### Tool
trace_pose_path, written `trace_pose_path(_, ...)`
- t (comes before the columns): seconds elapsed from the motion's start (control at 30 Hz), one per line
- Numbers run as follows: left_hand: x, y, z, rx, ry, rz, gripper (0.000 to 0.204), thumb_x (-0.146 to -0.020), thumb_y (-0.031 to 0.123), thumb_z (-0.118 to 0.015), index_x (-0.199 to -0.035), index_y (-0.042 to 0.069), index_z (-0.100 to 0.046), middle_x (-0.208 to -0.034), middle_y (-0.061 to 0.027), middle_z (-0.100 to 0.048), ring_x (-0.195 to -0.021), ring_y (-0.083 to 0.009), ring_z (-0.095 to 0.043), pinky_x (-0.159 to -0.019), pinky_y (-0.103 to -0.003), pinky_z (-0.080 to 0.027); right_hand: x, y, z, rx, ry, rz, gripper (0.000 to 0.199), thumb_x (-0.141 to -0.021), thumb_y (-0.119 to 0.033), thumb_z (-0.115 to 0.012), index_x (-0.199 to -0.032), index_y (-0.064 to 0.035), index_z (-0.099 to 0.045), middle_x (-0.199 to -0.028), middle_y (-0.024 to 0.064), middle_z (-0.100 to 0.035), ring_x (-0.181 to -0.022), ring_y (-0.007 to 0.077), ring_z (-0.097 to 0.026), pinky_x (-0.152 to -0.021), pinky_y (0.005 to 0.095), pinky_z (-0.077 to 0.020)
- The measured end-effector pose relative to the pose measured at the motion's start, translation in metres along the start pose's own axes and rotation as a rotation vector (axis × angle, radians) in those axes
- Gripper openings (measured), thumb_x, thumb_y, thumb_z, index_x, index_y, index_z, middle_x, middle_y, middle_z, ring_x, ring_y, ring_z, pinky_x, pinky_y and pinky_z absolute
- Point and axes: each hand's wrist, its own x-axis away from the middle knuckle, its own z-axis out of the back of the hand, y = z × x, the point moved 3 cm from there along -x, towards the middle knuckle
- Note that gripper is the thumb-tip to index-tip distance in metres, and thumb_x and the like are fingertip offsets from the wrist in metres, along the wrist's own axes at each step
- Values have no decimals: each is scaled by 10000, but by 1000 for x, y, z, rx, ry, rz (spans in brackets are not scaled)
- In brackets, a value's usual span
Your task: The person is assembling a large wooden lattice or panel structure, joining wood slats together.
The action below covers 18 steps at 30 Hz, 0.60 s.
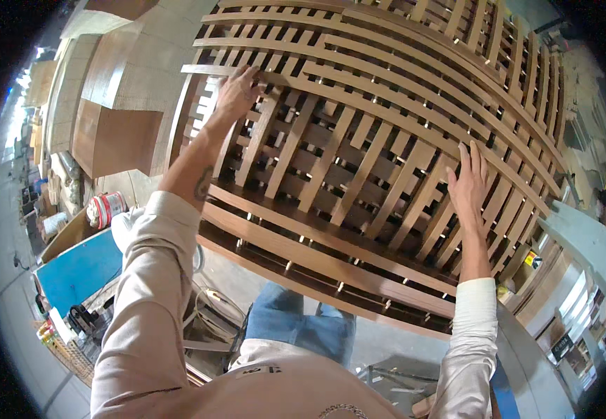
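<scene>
Lattice: large wooden slat panel (359,160), brown strips crossing in a grid, lying flat and filling the centre of the view in front of the person.
Left hand: (236,91) at the lattice's far left edge — fingers curled over a slat there, gripping it.
Right hand: (469,187) open, fingers spread and pressed flat on slats toward the lattice's right side.
Beside lattice: wooden boxes (114,105) stacked to its left; blue board (79,269) below them — near the lattice's lower left corner.

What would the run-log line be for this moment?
left hand: fingers on upper slat of wooden lattice | right hand: open, flat on lattice's right side | paint can: lower left
</scene>
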Motion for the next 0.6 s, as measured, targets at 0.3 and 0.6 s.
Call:
trace_pose_path(0.3, 18, -16, 0, 147, -436, -235, 411, -786, 302, -671, -1147, 147, -552, -1151, -61, -585, -1113, -263, -527, -997, -498, -310, 20, -23, -19, 87, -42, 77, 541, -845, -244, -614, -1313, -71, -405, -1190, 143, -480, -1143, 292, -432, -1029, 545, -211)
trace_pose_path(0.6, 113, 108, 151, 163, -818, -423, 629, -696, 339, -748, -1208, 102, -472, -972, -153, -616, -902, -320, -606, -791, -438, -478, 176, 77, 105, -66, -285, -53, 511, -705, 39, -600, -1197, -22, -478, -1282, 155, -426, -1185, 366, -418, -999, 421, -356)
